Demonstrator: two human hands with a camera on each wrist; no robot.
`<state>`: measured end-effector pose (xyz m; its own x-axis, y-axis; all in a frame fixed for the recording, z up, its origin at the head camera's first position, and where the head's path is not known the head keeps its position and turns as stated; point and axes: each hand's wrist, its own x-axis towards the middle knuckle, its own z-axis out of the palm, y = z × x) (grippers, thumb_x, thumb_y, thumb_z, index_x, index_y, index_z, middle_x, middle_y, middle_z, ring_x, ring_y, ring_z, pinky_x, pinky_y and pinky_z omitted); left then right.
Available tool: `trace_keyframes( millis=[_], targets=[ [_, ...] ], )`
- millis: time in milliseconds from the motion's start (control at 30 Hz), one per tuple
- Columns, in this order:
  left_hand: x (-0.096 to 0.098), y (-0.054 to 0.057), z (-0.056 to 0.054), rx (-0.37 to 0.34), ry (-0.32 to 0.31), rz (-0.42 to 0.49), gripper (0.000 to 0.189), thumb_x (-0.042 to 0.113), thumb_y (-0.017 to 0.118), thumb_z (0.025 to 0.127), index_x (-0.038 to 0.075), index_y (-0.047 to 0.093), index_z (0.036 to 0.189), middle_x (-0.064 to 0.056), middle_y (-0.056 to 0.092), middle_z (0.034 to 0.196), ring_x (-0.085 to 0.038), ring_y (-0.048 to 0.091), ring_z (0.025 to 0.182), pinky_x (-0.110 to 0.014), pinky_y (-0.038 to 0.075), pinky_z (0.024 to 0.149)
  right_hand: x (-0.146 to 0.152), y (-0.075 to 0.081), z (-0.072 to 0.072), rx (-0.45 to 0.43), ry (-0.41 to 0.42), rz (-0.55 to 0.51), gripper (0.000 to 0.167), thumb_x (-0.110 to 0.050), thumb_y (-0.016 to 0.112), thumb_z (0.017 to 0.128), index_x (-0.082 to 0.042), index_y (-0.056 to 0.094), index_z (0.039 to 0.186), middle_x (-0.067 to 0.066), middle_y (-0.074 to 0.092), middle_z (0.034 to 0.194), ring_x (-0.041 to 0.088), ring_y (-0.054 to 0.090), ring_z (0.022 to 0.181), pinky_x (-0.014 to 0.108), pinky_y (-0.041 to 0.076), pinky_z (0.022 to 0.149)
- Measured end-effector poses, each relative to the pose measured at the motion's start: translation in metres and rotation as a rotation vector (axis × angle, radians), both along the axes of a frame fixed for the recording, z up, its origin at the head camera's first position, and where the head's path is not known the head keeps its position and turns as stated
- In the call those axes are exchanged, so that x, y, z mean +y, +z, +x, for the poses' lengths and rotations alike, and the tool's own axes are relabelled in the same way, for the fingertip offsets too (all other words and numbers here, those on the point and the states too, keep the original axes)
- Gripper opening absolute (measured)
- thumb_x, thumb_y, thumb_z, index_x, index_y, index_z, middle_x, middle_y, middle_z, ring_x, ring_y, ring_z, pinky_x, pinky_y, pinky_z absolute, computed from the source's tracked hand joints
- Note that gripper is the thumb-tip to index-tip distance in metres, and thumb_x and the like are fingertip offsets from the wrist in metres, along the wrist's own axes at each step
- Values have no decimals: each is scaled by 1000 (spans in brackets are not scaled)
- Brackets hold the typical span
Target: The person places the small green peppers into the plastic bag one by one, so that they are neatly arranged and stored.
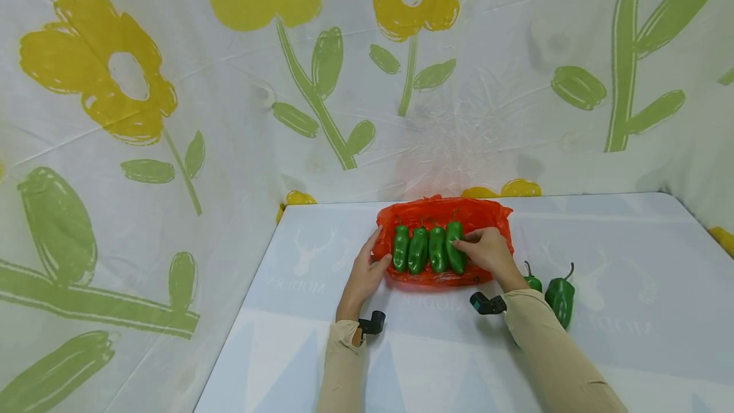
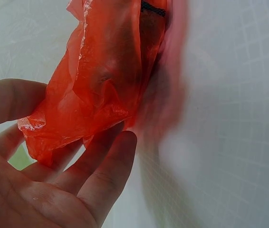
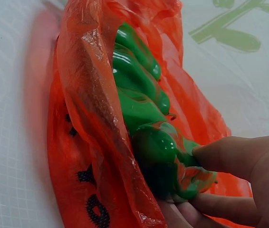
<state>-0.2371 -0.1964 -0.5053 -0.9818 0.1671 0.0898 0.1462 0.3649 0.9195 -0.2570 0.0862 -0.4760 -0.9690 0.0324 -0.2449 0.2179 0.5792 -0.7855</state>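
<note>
Several glossy green peppers [image 1: 418,251] lie side by side in a red plastic bag [image 1: 427,278], whose edges stand up around them like a tray. My right hand [image 1: 490,252] reaches over the bag's right side and pinches the rightmost pepper [image 1: 455,247] between thumb and fingers. In the right wrist view, the fold of the bag partly covers that pepper [image 3: 154,145]. My left hand [image 1: 365,273] is at the bag's left end. The left wrist view shows its thumb and fingers curved around the crumpled red plastic [image 2: 94,102].
Two more green peppers, one at the right sleeve [image 1: 533,283] and a larger one [image 1: 560,301], lie on the white patterned table [image 1: 424,349] to the right. A flowered white curtain [image 1: 487,113] hangs behind the table and along its left side.
</note>
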Motion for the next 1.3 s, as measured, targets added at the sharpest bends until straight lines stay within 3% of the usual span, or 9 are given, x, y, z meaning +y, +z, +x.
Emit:
trace_keyframes(
  millis=[300,867,1300],
  targets=[
    [0,-1,-1,2,-7,2,67,15,59,101,22,33,163,-12,34,169,-38,43,149,-57,45,117,0,-3,0,2,8,10,52,-28,71,97,12,64,129,32,68,126,30,73,92,35,66,78],
    [0,-2,-2,-5,-9,4,67,16,59,101,23,34,163,-12,34,168,-42,53,139,-57,49,113,-3,-1,1,-26,20,79,53,-31,71,96,10,66,128,29,70,123,34,66,103,41,64,85],
    [0,-1,-1,10,-12,7,67,16,59,102,24,34,163,-12,32,169,-41,49,143,-57,49,113,-4,-5,-3,-41,32,69,53,-32,71,96,9,66,129,28,70,124,30,68,96,35,64,77]
  ],
)
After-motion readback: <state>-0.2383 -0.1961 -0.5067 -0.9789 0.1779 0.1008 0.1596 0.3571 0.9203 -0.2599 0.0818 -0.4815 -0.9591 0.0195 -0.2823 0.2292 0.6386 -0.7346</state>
